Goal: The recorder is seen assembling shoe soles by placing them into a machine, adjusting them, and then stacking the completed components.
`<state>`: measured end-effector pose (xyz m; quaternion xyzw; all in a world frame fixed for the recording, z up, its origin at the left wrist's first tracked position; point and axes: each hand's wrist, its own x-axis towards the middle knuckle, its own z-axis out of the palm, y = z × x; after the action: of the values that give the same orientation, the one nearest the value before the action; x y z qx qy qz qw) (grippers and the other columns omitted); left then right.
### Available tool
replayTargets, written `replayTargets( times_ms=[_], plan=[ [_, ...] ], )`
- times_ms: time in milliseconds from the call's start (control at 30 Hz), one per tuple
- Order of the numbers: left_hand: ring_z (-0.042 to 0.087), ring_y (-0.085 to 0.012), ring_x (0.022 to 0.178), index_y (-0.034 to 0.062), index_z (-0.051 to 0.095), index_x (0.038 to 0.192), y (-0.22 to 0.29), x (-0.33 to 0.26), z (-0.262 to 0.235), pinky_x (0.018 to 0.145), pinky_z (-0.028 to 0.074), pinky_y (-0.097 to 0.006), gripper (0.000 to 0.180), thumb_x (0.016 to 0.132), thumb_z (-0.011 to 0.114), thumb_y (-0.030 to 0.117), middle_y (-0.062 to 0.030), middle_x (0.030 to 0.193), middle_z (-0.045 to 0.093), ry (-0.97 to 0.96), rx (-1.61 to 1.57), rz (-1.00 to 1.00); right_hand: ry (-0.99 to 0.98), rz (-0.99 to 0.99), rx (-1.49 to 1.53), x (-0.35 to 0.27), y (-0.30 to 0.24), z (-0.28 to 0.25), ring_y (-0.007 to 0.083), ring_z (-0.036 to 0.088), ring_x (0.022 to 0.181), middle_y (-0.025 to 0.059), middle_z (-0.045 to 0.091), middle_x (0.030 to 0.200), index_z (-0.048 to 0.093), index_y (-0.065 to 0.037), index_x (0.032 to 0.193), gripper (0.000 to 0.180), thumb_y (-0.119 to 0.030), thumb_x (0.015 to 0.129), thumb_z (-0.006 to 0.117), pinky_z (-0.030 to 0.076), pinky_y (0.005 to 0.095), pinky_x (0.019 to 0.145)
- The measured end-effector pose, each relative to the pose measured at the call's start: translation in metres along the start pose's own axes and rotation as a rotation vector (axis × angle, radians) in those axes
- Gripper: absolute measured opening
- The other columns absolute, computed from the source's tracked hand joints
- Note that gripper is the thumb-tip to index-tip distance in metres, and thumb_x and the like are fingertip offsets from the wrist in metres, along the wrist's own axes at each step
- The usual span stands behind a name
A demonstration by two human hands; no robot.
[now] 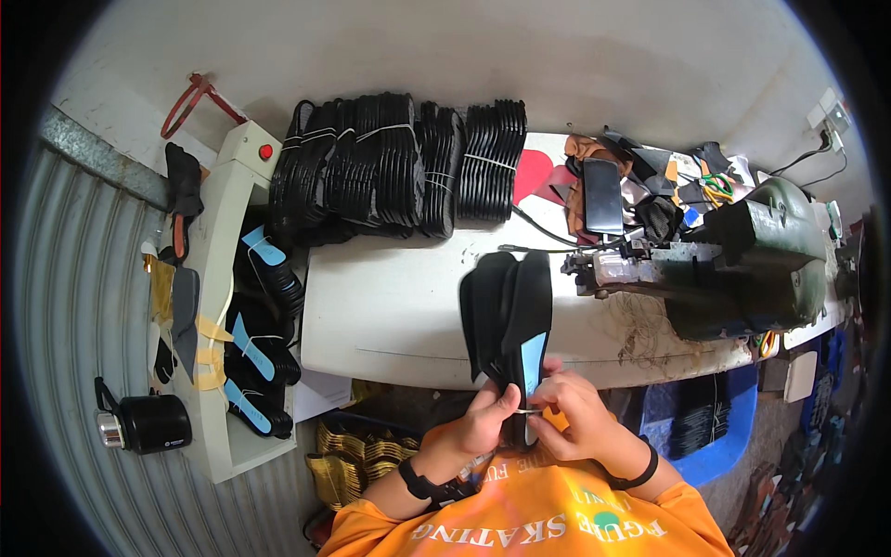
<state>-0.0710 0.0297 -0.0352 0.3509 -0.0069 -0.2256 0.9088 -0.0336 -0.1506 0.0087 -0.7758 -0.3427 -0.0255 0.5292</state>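
"Right, containers first?"

"Cream open-fronted cabinet (221,446), left: black sole-shaped bundles (283,295) inside, light-blue strips (264,247) on them. Bright blue plastic tub (742,444) below the white desk (399,334): a tied black stack (701,420) in it."

"And the hands?"

"Left hand (487,418) curled round the narrow lower end of a matte black hand-held bundle (487,302), its upper part over the desk's front edge. Right hand (577,416): fingers bent in at the thin pale tie (527,411). Cannot tell if it grips."

"Hard to make out?"

"Bundle's lower end, partly behind fingers. Shiny gold curved pieces (362,455), lower left, partly cut off by the forearm."

"Textures?"

"Ribbed grey metal shutter (83,278), far left. Bundle flat, rounded on top, light-blue slip (532,362) against it."
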Motion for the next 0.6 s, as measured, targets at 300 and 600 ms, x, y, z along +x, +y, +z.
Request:
replayTargets(
  times_ms=[300, 600],
  plan=[
    [0.064, -0.0291, 0.115, 0.0003, 0.054, 0.132, 0.013, -0.002, -0.014, 0.099, 0.053, -0.045, 0.051, 0.091, 0.076, 0.021, -0.0143, 0.122, 0.064, 0.569, -0.046, 0.506, -0.371, 0.051, 0.149, -0.021, 0.025, -0.013, 0.0349, 0.059, 0.064, 0.0124, 0.055, 0.067, 0.056, -0.005, 0.072, 0.026, -0.019, 0.087, 0.073, 0.045, 0.0443, 0.058],
    [0.057, -0.0389, 0.117, -0.0033, 0.029, 0.153, 0.071, -0.036, -0.097, 0.105, 0.041, -0.050, 0.096, 0.077, 0.085, 0.018, -0.0226, 0.129, 0.055, 1.263, 1.738, 0.153, 0.175, 0.465, -0.335, -0.054, 0.078, -0.070, 0.0323, 0.057, 0.064, 0.0157, 0.060, 0.080, 0.064, 0.001, 0.083, 0.012, -0.009, 0.088, 0.070, 0.046, 0.0392, 0.058]
  ],
)
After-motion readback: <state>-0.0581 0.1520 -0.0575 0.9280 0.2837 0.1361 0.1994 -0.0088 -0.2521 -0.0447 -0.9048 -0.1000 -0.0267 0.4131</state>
